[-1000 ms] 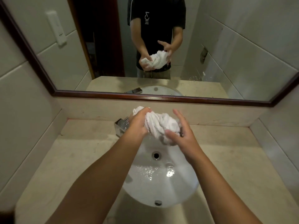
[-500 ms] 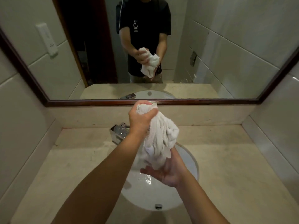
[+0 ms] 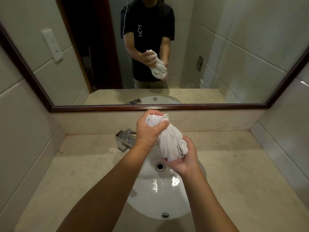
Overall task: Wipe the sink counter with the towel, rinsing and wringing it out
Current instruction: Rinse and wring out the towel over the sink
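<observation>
A wide mirror [image 3: 217,47] in a dark wooden frame spans the wall above the sink area, and it reflects a person in a dark T-shirt holding a white bundle at waist height. Below it runs the beige stone bench [image 3: 242,173], with a low upstand of the same stone along the back and pale tiled walls on both sides. Set into the bench is a white oval sink [image 3: 155,198], its bowl wet and shining, with beads of water near the middle, a round drain [image 3: 160,166] toward the back and a small chrome overflow fitting on the near wall. A square chrome tap [image 3: 124,139] stands at the back left of the bowl, wet with droplets. Above the bowl, between tap and drain, the white towel [image 3: 168,143] is bunched into a thick twisted roll, held tilted. The left hand [image 3: 150,129] is clenched round its upper end, a tuft poking out above the fist. The right hand [image 3: 185,158] grasps the lower end from underneath, fingers curled round it.
</observation>
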### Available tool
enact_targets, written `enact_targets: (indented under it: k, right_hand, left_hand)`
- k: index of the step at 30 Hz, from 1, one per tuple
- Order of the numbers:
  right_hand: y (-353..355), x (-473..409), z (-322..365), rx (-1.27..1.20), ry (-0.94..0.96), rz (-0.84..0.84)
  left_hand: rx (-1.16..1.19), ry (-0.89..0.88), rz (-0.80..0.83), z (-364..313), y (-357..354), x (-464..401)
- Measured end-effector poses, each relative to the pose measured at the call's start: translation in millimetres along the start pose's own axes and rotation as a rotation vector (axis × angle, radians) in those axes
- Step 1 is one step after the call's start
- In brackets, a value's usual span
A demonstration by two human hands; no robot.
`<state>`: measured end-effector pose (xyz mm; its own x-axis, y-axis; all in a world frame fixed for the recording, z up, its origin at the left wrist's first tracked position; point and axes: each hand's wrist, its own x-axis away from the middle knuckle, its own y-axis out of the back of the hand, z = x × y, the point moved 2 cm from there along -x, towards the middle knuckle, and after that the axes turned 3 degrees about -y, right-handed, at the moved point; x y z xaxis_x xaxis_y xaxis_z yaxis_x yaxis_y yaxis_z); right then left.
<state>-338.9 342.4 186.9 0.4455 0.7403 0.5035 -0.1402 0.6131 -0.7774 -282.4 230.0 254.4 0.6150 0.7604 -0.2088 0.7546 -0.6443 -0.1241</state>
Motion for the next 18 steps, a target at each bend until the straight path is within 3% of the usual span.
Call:
enact_targets:
  k: [4, 6, 8, 11, 18]
  right_hand:
    - [10, -5, -15, 0.108, -0.046, -0.009]
    - [14, -8, -30, 0.178, -0.079, 0.095]
    - [12, -5, -41, 0.08, -0.062, 0.206]
    - [5, 0, -36, -0.093, 0.033, 0.101]
    - [0, 7, -11, 0.018, 0.085, -0.069]
  left_hand:
    - [0.119, 0.102, -0.051, 5, -7, 7]
    - [0.133, 0.123, -0.043, 6, -10, 9]
    - [0.145, 0.135, -0.035, 6, -11, 10]
    - [0.2, 0.163, -0.054, 6, -8, 7]
    - [0.092, 0.1, -0.059, 6, 0, 5]
